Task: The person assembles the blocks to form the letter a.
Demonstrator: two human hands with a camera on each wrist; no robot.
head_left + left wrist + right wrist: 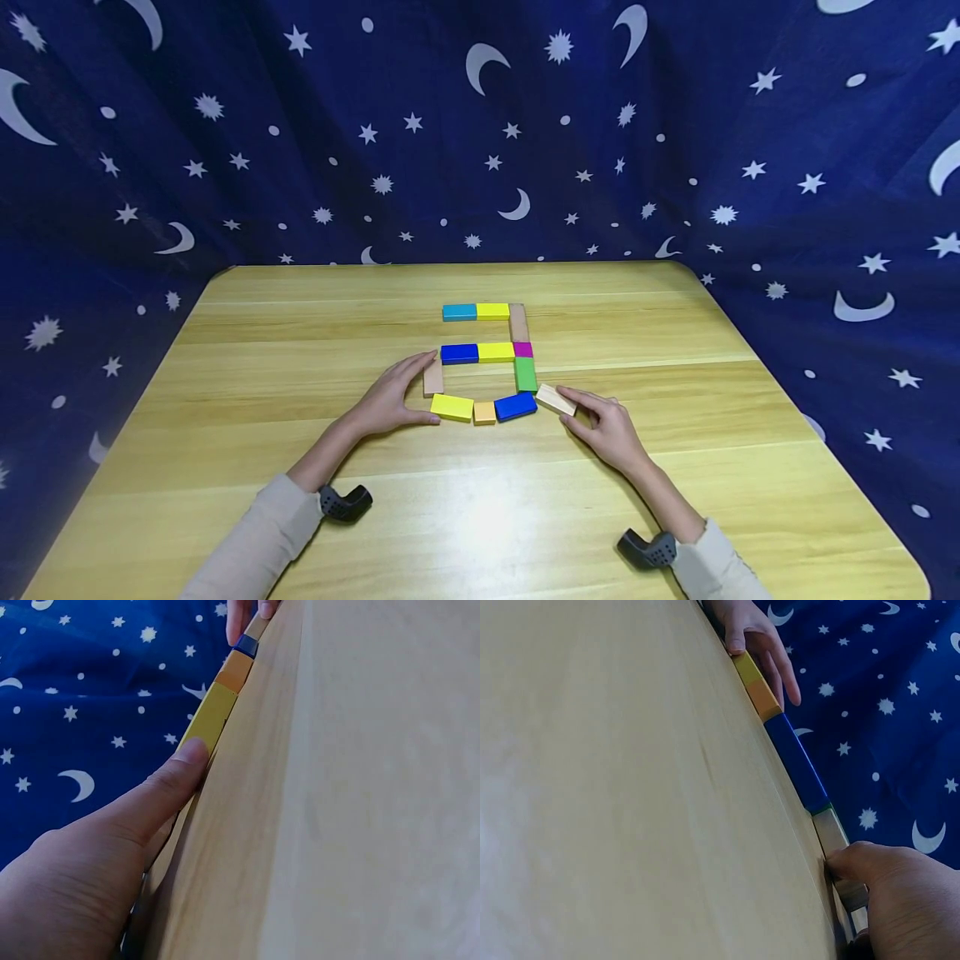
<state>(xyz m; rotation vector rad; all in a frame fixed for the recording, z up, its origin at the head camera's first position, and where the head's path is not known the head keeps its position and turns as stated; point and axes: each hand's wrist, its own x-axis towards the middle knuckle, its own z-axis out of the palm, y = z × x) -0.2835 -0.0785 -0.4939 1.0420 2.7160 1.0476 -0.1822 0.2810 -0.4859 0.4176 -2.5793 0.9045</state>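
Observation:
Flat coloured blocks lie on the table in the outline of a figure. My right hand (609, 432) pinches a plain wooden block (556, 399) between thumb and fingers, at the right end of the bottom row. Beside that block lies a dark blue block (515, 407), followed leftward by a small orange block (484, 412) and a yellow block (452, 407). My left hand (384, 402) is spread at the row's left end. In the left wrist view its thumb rests at the yellow block's near end, and its fingertips reach the pinkish wooden block (433, 377).
Farther up are a green block (526, 375), a magenta block (522, 350), a middle row with a blue block (459, 354) and a yellow one, another pinkish block (519, 323), and a light blue block (459, 312) on top. A starry blue curtain (435, 192) hangs behind the table (300, 333).

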